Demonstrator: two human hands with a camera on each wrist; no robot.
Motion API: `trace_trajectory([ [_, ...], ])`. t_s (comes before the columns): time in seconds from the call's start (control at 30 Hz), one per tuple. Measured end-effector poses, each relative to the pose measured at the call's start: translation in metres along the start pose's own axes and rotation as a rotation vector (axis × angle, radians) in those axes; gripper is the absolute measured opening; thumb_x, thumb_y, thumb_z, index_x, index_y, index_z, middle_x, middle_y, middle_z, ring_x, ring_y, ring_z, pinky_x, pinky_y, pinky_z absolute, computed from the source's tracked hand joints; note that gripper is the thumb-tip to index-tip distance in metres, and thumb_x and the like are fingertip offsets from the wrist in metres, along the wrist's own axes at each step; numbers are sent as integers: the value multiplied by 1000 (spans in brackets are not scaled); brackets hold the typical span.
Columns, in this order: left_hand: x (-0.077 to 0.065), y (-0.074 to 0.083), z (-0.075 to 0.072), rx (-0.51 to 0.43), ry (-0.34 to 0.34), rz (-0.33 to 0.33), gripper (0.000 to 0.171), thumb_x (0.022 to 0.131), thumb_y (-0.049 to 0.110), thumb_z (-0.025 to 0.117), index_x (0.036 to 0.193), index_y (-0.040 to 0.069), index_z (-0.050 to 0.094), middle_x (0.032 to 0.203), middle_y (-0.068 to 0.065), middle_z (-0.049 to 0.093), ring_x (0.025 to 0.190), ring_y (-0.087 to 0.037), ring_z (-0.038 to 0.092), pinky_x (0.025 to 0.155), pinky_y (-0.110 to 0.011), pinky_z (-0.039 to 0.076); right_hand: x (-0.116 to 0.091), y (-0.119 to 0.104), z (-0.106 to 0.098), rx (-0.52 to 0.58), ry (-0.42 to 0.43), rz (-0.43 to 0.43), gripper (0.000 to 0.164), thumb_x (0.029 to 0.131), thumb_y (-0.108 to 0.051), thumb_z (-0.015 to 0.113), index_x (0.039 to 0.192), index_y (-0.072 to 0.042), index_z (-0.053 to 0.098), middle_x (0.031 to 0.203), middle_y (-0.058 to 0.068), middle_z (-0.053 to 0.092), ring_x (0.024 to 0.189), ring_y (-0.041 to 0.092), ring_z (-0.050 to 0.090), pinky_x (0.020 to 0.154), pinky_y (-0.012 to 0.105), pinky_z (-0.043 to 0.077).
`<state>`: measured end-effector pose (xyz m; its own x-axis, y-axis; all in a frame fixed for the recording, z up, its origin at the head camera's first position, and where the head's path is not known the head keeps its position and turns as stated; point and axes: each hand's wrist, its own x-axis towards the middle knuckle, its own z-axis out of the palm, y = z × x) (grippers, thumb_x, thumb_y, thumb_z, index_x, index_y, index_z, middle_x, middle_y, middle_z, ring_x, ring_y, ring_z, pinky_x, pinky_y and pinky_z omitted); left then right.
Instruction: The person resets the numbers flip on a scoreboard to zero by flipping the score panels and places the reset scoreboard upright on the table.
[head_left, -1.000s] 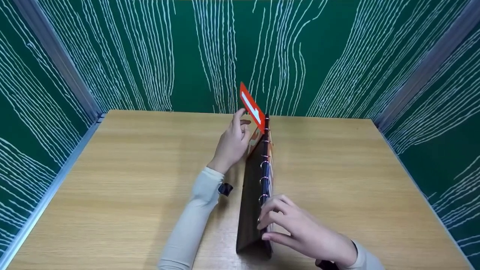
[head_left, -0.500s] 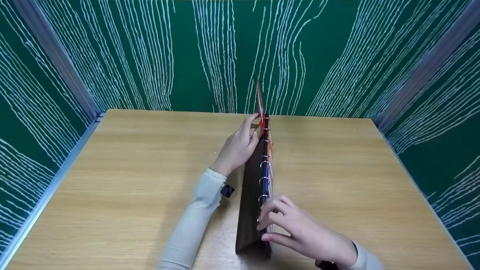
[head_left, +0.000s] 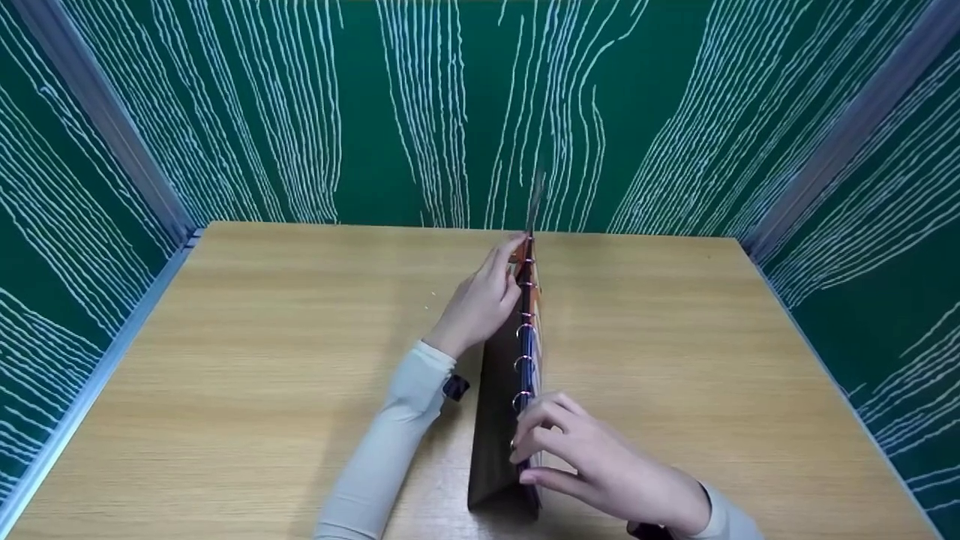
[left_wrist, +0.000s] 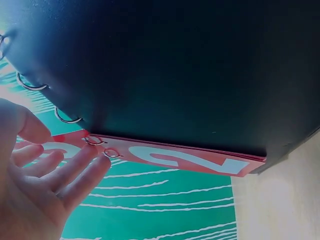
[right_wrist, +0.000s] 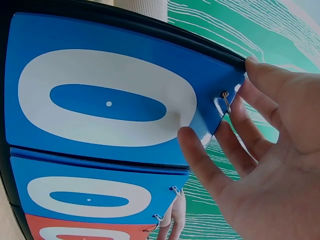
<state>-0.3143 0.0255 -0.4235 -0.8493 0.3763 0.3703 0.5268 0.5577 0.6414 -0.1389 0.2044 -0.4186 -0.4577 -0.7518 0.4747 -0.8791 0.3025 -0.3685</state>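
Observation:
A black tabletop flip scoreboard (head_left: 496,420) stands like a tent, end-on in the head view, with metal rings along its top edge. Past its far end one flip card (head_left: 537,199) sticks up, seen almost edge-on. My left hand (head_left: 480,306) is at that far end; its nearly straight fingers touch the rings and the red card (left_wrist: 65,141) in the left wrist view. Another red card (left_wrist: 190,159) with a white 2 hangs there. My right hand (head_left: 600,466) holds the near end of the top edge, one fingertip over the blue card (right_wrist: 145,55) showing a white 0.
The scoreboard stands on a wooden table (head_left: 247,360). Green walls (head_left: 375,112) with pale wavy lines rise behind and at both sides. In the right wrist view a smaller blue 0 card (right_wrist: 90,195) and a red 0 card (right_wrist: 85,231) sit farther along.
The red card at the far end has swung from leaning left to almost upright, leaning slightly right. My left hand has followed it to the right; my right hand stays at the near end.

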Motion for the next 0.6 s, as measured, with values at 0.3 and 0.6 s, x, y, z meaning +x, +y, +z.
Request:
trace_trajectory([
  [0.3, -1, 2, 0, 38, -36, -2, 54, 106, 16, 46, 158, 20, 31, 163, -5, 41, 144, -22, 48, 121, -43, 37, 0, 0, 0, 8, 5, -1, 20, 91, -18, 76, 107, -24, 65, 119, -8, 60, 118, 12, 51, 101, 24, 45],
  [0.6, -2, -2, 6, 175, -92, 59, 45, 106, 17, 46, 151, 21, 49, 160, 1, 44, 151, -22, 39, 127, -43, 29, 0, 0, 0, -6, 9, -12, 14, 94, -23, 73, 106, -22, 66, 119, -8, 60, 119, 11, 51, 103, 17, 41],
])
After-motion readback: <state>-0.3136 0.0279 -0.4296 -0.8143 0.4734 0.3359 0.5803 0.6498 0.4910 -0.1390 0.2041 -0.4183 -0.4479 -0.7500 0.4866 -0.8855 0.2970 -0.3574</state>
